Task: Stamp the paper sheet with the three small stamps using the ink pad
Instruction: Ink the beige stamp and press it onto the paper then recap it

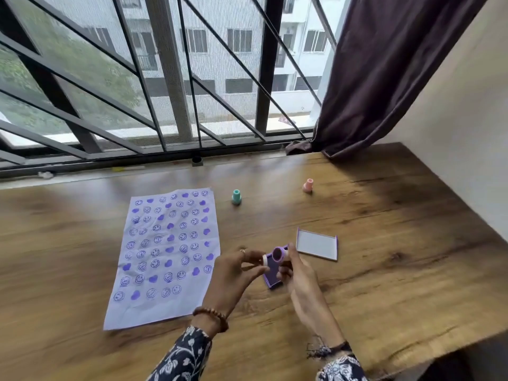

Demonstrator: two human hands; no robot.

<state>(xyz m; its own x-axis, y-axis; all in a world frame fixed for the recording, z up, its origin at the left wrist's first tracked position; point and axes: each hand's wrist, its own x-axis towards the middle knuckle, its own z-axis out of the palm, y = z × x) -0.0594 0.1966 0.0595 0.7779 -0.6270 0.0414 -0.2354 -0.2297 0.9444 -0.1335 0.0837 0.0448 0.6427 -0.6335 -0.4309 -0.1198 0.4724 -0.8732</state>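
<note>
A crumpled paper sheet covered with purple smiley and heart prints lies on the wooden table. Just above the open purple ink pad, my right hand holds a purple stamp with its inked face turned up toward me. My left hand pinches a small white cap right beside that stamp. A teal stamp stands upright beyond the sheet's top right corner. A pink stamp stands farther right.
The ink pad's lid lies open side up just right of the pad. A barred window runs along the table's far edge. A dark curtain hangs at the back right beside a cream wall.
</note>
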